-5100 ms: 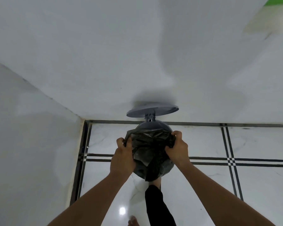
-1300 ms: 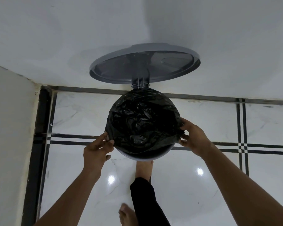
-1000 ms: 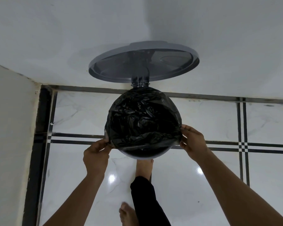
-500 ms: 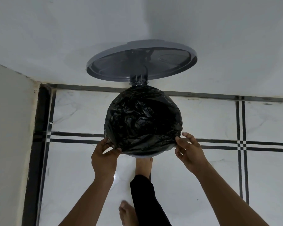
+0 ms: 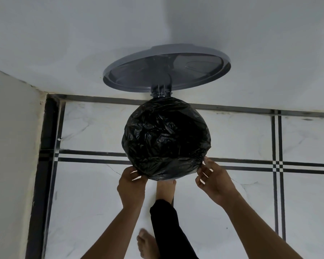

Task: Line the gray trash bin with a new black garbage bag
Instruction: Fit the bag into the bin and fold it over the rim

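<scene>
Black plastic garbage bag [image 5: 166, 141] covers the whole mouth of the gray pedal bin, which stands on the white tiled floor [image 5: 94, 199] against the wall, its lid [image 5: 166, 70] tipped up. The left hand [image 5: 132, 186] and the right hand [image 5: 214, 182] each pinch the bag's near edge under the rim.

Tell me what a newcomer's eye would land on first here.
The black garbage bag, crinkled and stretched over the mouth of the bin, dominates the middle of the view. Behind it the gray lid stands open against the white wall. Below, the left hand and right hand pinch the bag's near edge, with a bare foot between them at the bin's base.
</scene>
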Available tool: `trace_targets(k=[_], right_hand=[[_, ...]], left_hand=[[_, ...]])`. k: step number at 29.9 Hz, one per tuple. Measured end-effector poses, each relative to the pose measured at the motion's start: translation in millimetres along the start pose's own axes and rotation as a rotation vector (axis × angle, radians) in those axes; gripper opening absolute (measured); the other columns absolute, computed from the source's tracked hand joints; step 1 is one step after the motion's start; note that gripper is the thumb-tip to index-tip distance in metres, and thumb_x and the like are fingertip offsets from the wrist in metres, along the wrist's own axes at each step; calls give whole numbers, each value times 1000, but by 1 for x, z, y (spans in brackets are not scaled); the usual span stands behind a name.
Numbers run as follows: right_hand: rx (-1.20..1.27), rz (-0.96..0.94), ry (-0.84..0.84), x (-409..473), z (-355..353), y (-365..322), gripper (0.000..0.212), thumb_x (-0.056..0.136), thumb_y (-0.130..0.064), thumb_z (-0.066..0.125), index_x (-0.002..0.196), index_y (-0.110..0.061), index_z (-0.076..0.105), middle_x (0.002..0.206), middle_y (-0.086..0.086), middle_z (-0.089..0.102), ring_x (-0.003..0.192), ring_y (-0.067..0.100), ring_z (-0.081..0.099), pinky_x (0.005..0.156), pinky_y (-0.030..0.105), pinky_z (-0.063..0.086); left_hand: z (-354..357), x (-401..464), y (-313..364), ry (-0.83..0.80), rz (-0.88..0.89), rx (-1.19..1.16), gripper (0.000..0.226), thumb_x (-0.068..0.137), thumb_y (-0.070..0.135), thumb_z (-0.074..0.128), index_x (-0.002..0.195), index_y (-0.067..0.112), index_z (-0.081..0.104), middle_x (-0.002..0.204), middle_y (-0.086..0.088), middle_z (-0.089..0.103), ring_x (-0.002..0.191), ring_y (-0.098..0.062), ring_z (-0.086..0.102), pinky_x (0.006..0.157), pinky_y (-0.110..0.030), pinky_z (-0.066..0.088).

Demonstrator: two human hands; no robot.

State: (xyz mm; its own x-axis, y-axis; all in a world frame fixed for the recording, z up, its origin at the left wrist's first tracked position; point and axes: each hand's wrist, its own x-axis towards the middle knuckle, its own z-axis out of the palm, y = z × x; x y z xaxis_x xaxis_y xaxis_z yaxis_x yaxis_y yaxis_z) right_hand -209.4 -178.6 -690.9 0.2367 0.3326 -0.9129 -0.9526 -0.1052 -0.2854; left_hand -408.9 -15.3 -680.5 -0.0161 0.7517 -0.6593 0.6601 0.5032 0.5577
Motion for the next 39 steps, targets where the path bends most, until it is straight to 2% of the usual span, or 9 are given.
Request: trace_targets(k=[3,8,15,19,23,27,31,34,39], right_hand=[[-19,-10,-28,2,-2,3,25,94,-12,70,115,-25,67,103,0,72,91,16,68,80,34,54],[75,-50,14,10,-2,10,27,96,4,60,110,-18,65,90,0,67,83,13,70,81,30,59],[-119,-159,159,8,4,15,27,92,8,64,82,-17,66,86,5,71,79,17,64,68,27,48],[-326,-178,180,10,17,9,13,87,-1,68,95,-12,69,97,5,75,95,17,70,85,34,49],[-136,-133,145,11,9,-4,27,92,-11,60,112,-21,76,105,-2,76,104,17,71,89,36,55],[-172,-237,104,14,13,-28,25,94,-29,66,116,-22,73,110,1,77,97,21,74,77,34,61],[-234,-178,155,19,23,-43,19,93,-20,64,103,-18,81,112,2,78,91,19,77,73,33,61],[-101,-115,223,26,25,-51,27,93,-7,61,79,-13,84,101,4,81,83,22,79,68,35,62],[-209,-129,215,25,31,-57,26,93,2,54,102,-15,71,97,8,78,85,24,75,68,33,62]], left_hand=[[-2,6,-2,-64,-51,-16,29,79,13,81,97,29,66,86,7,78,75,-23,72,79,-39,58],[-11,15,-6,-142,-54,-11,30,80,6,76,100,26,68,83,-1,79,78,-29,73,88,-53,58],[-11,27,-2,-148,-91,-23,34,77,-1,74,83,32,72,72,4,77,75,-27,71,86,-50,61],[-15,35,1,-103,-167,-125,26,80,2,70,73,25,79,70,0,78,73,-26,71,83,-42,62],[-17,41,9,-99,-348,-549,25,88,8,65,69,15,81,79,-6,79,77,-20,75,72,-29,62],[-18,45,17,-237,-322,-753,23,94,35,72,102,15,82,105,-5,81,94,-19,78,79,-32,64],[-18,53,17,-192,-441,-710,31,94,41,73,113,17,75,107,-1,81,101,-22,76,81,-37,62],[-21,62,19,-139,-491,-662,19,91,28,78,105,15,77,103,0,81,100,-17,74,72,-29,60],[-24,66,22,-37,-225,-643,32,88,-10,68,109,13,59,85,-12,69,79,-21,73,66,-32,64]])
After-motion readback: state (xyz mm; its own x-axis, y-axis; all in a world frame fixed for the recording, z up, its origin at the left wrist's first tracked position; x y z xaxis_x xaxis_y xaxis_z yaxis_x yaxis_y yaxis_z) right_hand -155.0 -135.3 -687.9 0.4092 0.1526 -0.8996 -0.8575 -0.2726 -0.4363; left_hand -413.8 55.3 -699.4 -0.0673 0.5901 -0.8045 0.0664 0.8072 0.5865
